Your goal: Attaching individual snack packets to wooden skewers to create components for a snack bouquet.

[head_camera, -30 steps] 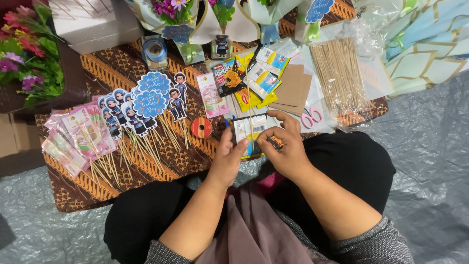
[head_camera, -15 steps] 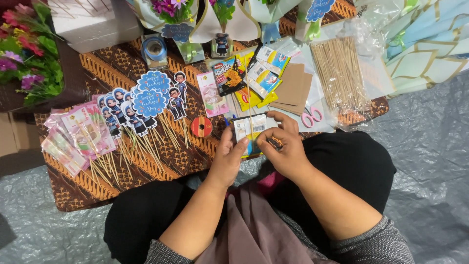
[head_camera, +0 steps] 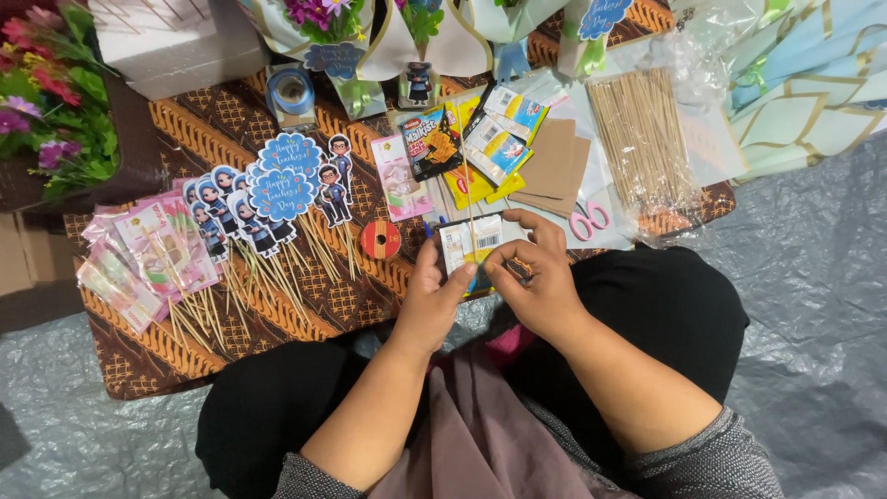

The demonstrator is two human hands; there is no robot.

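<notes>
My left hand (head_camera: 432, 300) and my right hand (head_camera: 536, 282) meet at the front edge of a low table covered in brown patterned cloth (head_camera: 166, 370). Between them lies a small snack packet (head_camera: 469, 242), back side up, with a thin wooden skewer (head_camera: 471, 208) lying across it. My left thumb presses the packet's lower edge. Right-hand fingers pinch the packet's right side near the skewer. A red tape roll (head_camera: 380, 239) lies just left of my left hand. Pink-handled scissors (head_camera: 588, 220) rest just right of my right hand.
More snack packets (head_camera: 480, 143) and brown card pieces (head_camera: 552, 166) lie behind the hands. Blue cartoon toppers on sticks (head_camera: 277, 199) and pink wrapped packets on sticks (head_camera: 139, 259) fill the left. A bag of skewers (head_camera: 639, 143) sits right; bouquets (head_camera: 388, 28) and flowers (head_camera: 51, 102) behind.
Almost nothing differs; both hands stay on the packet, with only slight finger shifts along the skewer.
</notes>
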